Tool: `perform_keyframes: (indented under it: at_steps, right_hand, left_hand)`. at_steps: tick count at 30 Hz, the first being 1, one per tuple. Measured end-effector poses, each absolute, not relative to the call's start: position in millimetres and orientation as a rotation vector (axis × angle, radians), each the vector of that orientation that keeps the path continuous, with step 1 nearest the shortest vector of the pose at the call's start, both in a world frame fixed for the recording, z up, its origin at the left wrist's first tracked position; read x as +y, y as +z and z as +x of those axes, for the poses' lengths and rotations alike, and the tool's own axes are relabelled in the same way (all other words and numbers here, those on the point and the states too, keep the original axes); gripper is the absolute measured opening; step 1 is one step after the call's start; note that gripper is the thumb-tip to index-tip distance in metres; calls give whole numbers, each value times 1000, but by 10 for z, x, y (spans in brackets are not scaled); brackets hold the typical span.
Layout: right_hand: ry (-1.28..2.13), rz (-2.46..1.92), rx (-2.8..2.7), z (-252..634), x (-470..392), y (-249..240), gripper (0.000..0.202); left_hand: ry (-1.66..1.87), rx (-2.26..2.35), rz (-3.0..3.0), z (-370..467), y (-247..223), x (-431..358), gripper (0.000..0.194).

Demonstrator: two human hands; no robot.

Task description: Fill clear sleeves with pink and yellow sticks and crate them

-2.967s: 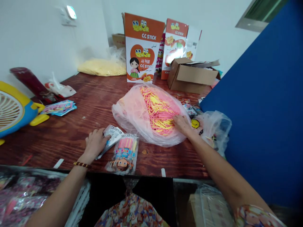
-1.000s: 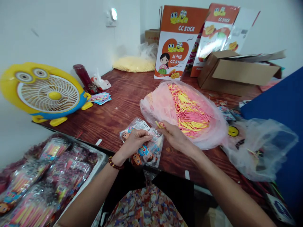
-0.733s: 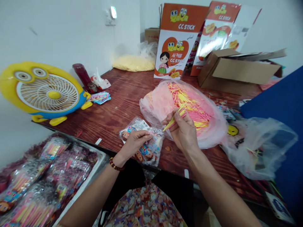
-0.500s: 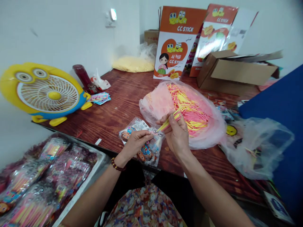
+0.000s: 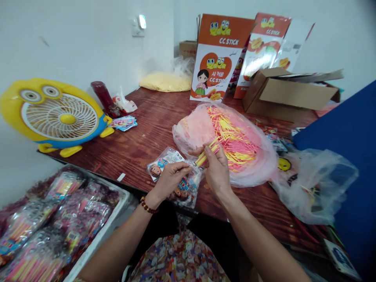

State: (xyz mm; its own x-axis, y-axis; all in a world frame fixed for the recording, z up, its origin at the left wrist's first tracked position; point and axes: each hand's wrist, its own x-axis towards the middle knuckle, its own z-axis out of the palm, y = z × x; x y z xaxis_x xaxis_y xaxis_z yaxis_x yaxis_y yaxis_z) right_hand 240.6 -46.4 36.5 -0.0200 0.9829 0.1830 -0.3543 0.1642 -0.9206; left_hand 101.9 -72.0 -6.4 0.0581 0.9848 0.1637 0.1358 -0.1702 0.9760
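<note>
stick bundle, slim, straight, pink and yellow, tilted, pinched in my right hand, at near edge of translucent bag, my left hand pinching clear cartoon-printed pouch, nearer me than bag

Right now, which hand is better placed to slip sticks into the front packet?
Probably the right hand: it holds the sticks, their ends near the front packet, which the left hand pinches.

At upper centre, the orange-and-white front box reads "CC STICK" twice, with Korean and Arabic-style script. The second box, upper right, repeats "CC STICK"; the central packet's lettering is partly hidden.
</note>
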Motion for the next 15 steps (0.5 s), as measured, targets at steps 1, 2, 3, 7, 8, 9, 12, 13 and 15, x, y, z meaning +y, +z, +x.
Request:
perform_keyframes:
  at_steps: [1, 2, 3, 7, 8, 9, 12, 13, 15]
  right_hand:
    - [1263, -800, -1056, 2411, -456, 356, 13]
    - [1264, -801, -1051, 2417, -446, 350, 13]
    - [1267, -795, -1043, 2423, -434, 347, 12]
    - [1254, -797, -1054, 2436, -393, 362, 15]
    - [1250, -806, -1058, 2433, -391, 364, 15]
    - [1250, -815, -1058, 2428, -394, 361, 15]
    - [1249, -834, -1032, 2407, -435, 314, 13]
    - [1247, -838, -1024, 2401, -455, 288, 13]
    - [1257, -827, -1004, 2396, -491, 231, 14]
  left_hand:
    - [1232, 1201, 1461, 1022, -72, -716, 22]
    - [1238, 1208, 1463, 1025, -80, -713, 22]
    - [1237, 1213, 1469, 1026, -88, -709, 21]
    - [1214, 1207, 1507, 1030, -114, -696, 20]
    - [1216, 1211, 1507, 1032, -117, -694, 21]
    - [1222, 1214, 1502, 1035, -120, -692, 21]
    - [1250, 1221, 1462, 1047, -128, -696, 23]
    - [1260, 1219, 1434, 1053, -131, -700, 24]
    - [1288, 1204, 1360, 1067, -136, -707, 25]
